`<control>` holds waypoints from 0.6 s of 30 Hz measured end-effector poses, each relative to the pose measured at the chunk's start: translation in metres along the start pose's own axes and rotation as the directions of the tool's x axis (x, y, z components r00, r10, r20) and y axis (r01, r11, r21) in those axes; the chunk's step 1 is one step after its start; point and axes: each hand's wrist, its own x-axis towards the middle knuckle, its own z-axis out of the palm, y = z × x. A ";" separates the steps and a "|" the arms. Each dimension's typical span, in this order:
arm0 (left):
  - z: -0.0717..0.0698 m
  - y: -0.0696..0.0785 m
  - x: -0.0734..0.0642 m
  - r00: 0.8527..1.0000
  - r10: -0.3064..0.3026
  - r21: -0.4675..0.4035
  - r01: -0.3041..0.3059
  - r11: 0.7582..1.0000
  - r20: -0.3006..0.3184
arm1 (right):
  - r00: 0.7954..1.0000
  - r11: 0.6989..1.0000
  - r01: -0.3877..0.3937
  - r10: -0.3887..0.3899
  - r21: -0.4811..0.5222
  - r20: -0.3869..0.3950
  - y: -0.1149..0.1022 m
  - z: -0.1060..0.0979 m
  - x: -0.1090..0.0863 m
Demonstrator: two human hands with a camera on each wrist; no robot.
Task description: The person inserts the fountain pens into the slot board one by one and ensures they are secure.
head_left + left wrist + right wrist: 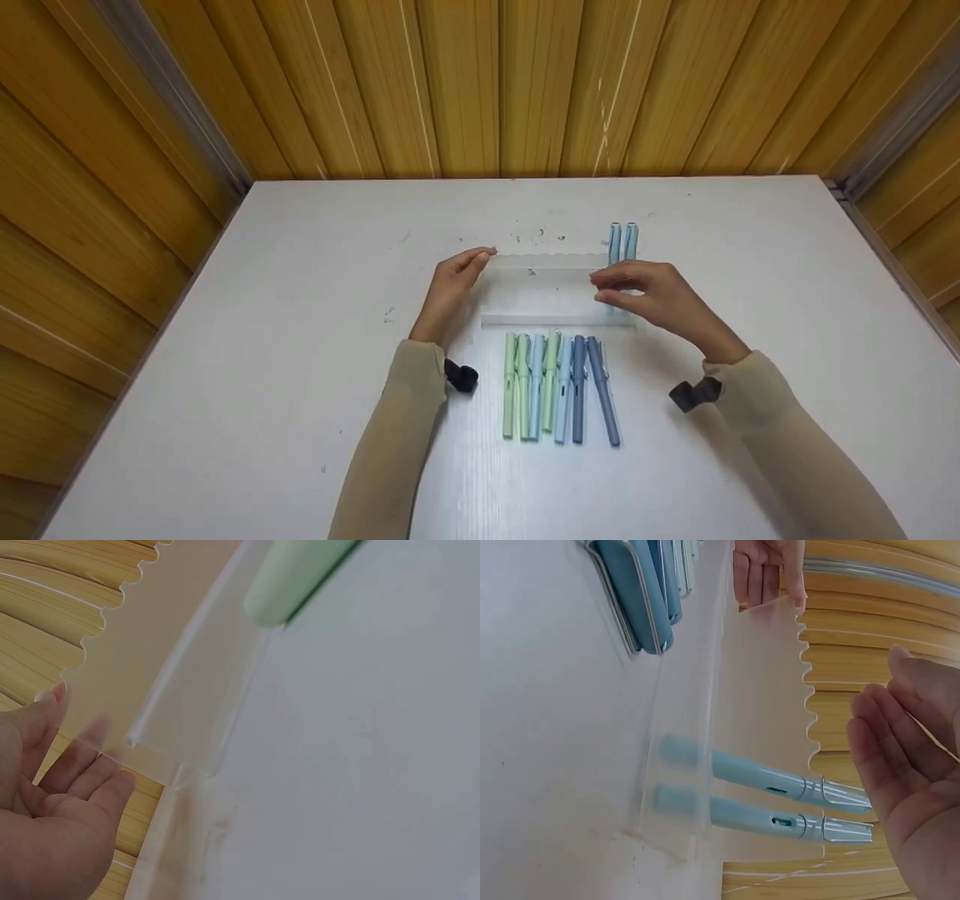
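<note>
A translucent pen rack (559,320) with a scalloped back edge stands on the white table. My left hand (459,279) pinches the top left corner of its back panel, thumb on one side and fingers behind, as the left wrist view shows. Two light blue pens (780,821) lean side by side in the rack's right end, caps up. My right hand (641,289) is beside these pens with fingers loosely bent and nothing between them. In the right wrist view, a gap shows between the right hand's fingertips (862,705) and the rack's scalloped edge.
In front of the rack, several pens lie in a row: green pens (509,386), light blue pens (562,390) and dark blue pens (578,390). The rightmost one lies slanted. Yellow wood-look panels (465,90) stand behind the table (262,300).
</note>
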 end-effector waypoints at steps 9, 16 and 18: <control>0.001 -0.002 0.002 1.000 0.016 -0.002 -0.016 1.000 0.008 | 0.977 0.992 -0.129 0.126 0.006 0.173 -0.008 0.012 0.001; 0.001 -0.007 -0.004 0.999 -0.031 -0.014 0.031 0.999 0.015 | 0.955 0.988 -0.152 0.150 -0.012 0.258 -0.005 0.031 -0.003; 0.000 -0.008 -0.005 1.000 -0.027 -0.015 0.027 1.000 0.015 | 0.951 0.987 -0.157 0.155 -0.015 0.269 -0.004 0.037 -0.003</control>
